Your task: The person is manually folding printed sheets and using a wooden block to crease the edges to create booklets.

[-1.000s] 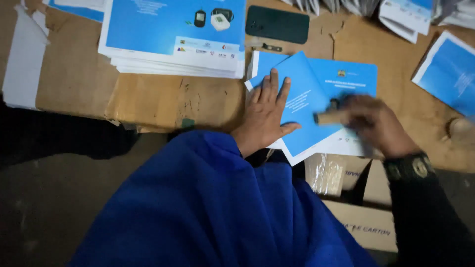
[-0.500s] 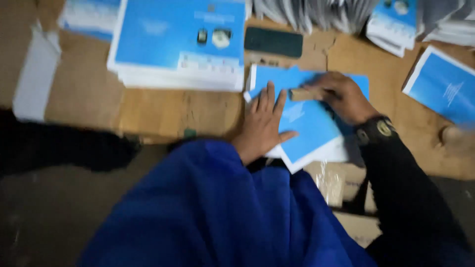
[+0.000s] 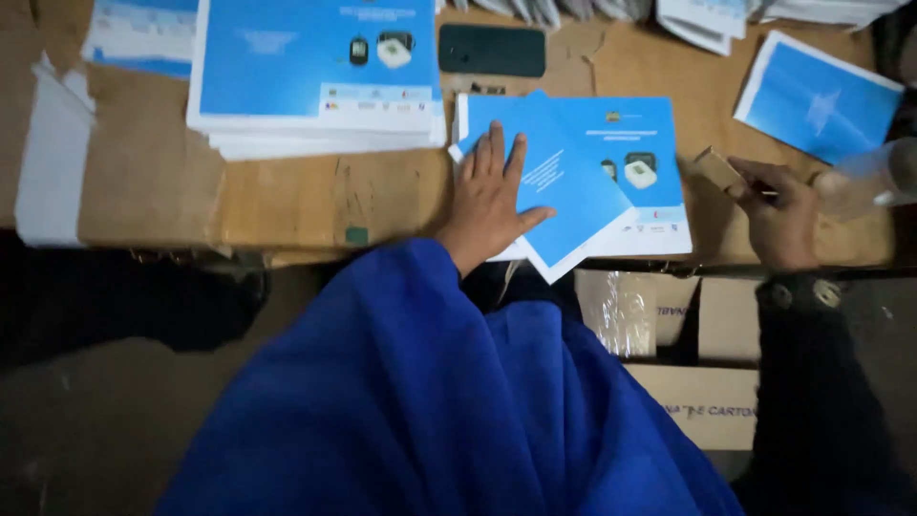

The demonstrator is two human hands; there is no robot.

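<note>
Pressing flat, the left hand (image 3: pixel 489 196) lies open-palmed on a folded blue leaflet (image 3: pixel 564 186) at table centre. At 3 o'clock, the right hand (image 3: pixel 778 215) grips a small wooden block (image 3: pixel 718 169). Fold looks made; an unfolded stack (image 3: pixel 315 72) waits at 11 o'clock.

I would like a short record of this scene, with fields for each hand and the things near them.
left hand: flat, palm down, pressing a folded blue leaflet
right hand: off the leaflet, holding a small tan block
under leaflet: pile of blue leaflets
behind: bigger stack of blue sheets, dark phone
far right: single blue sheet
surface: brown cardboard table
below edge: cardboard boxes
</note>
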